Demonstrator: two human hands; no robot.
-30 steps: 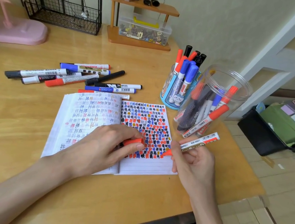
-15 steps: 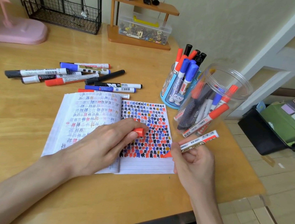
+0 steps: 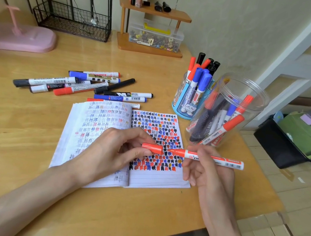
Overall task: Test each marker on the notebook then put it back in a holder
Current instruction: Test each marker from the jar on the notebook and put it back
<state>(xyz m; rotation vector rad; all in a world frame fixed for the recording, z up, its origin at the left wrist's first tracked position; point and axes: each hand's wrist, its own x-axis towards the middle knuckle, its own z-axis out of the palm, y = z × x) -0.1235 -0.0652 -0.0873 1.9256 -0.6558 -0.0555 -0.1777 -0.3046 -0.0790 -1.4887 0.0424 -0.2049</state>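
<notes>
An open notebook [image 3: 155, 178] lies on the wooden desk, its right page filled with red, blue and black marks. My right hand [image 3: 208, 175] pinches a red marker [image 3: 218, 159] held level above the page, its bare tip pointing left. My left hand [image 3: 111, 151] pinches the marker's red cap [image 3: 152, 148], whose open end faces the tip a small gap away. A blue holder [image 3: 180, 103] with several upright markers and a clear plastic jar [image 3: 230, 111] holding more markers stand right of the notebook.
Several loose markers [image 3: 82, 86] lie on the desk behind the notebook. A wooden shelf [image 3: 151, 29] with a clear box, a wire basket [image 3: 72, 19] and a pink stand [image 3: 19, 36] line the back. The desk's right edge drops to a floor with a black bin [image 3: 284, 145].
The marker tip has lifted off the page and the marker has swung level. My left hand has raised the cap off the notebook and brought it up to the tip.
</notes>
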